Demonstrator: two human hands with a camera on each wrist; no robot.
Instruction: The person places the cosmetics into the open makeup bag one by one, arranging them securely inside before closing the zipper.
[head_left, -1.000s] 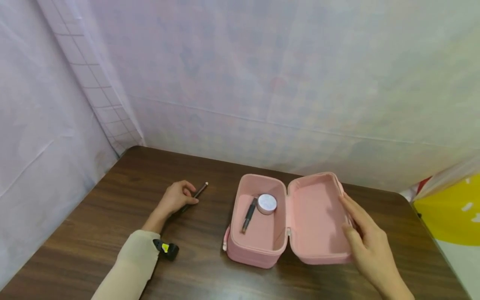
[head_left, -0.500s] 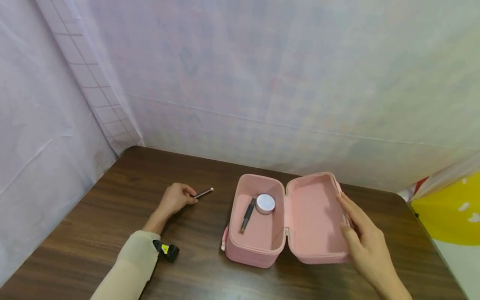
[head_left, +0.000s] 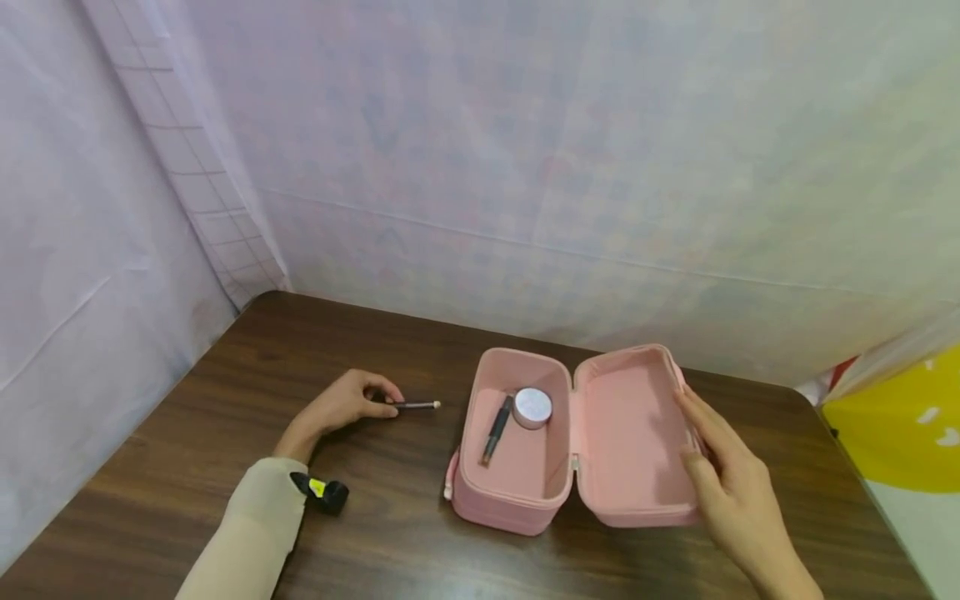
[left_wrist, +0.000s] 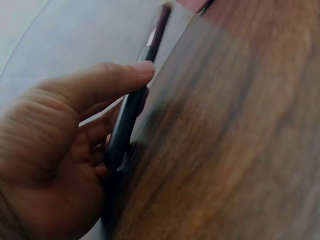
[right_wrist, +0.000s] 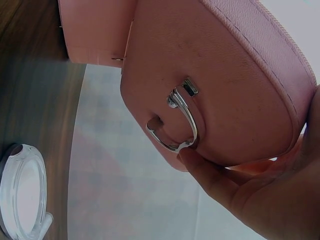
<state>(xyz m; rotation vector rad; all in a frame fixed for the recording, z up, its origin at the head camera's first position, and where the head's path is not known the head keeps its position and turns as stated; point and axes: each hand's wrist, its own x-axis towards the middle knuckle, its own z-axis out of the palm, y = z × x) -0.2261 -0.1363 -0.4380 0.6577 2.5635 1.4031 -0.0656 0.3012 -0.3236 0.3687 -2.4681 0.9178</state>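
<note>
Between thumb and fingers my left hand [head_left: 348, 404] pinches a slim dark pen-like stick [head_left: 417, 405], its pale tip pointing right. Up close in the left wrist view, the stick [left_wrist: 125, 120] has a thick dark barrel, a silver band and a reddish-brown front section. A pink cosmetic case [head_left: 498, 514] stands unfolded to the left's right side. Inside it lie a dark pen-like stick [head_left: 497, 431] and a round white-topped tin [head_left: 532, 407]. My right hand [head_left: 738, 492] grips the outer edge of its lid [head_left: 637, 433]. The right wrist view shows the lid's outside with a metal ring [right_wrist: 192, 120] at a fingertip.
The brown wooden table [head_left: 390, 533] bears everything. Pale cloth [head_left: 487, 167] hangs behind its far edge. A yellow printed sheet [head_left: 892, 433] lies beyond the right edge. A clear round plastic container [right_wrist: 25, 192] shows at the lower left of the right wrist view.
The pinched stick has swung from pointing away to pointing right at the case, its tip nearer it. My left wrist has turned and shifted slightly. The right hand and lid stay put.
</note>
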